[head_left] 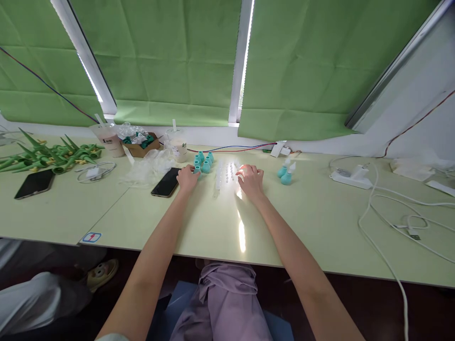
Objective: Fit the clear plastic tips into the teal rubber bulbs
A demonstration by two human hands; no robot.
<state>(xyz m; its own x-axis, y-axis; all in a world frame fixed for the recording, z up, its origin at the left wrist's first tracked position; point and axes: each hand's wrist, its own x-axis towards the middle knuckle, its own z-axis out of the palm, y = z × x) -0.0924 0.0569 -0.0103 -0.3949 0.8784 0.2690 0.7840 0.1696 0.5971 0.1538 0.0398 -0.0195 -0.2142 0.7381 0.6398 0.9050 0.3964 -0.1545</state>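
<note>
Forward over the desk (320, 227) reaches the left hand (188, 178), palm down, its fingers bent beside the nearest turquoise pot (197, 169) in a cluster; whether they grip it, I cannot tell. The right hand (250, 180) arches at the clear strips' (219, 176) right edge, fingers curled, slightly parted, their hold unclear.

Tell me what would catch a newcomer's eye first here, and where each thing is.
The large light-green fabric blinds hanging behind the pale, glossy table would probably strike first, filling most of the top of the view. Next come the small, round turquoise pieces clustered by the person's left hand, with two similar white-tipped ones right of the right hand. At the far left lies a heap of long, pointed green leaf-like pieces.
</note>
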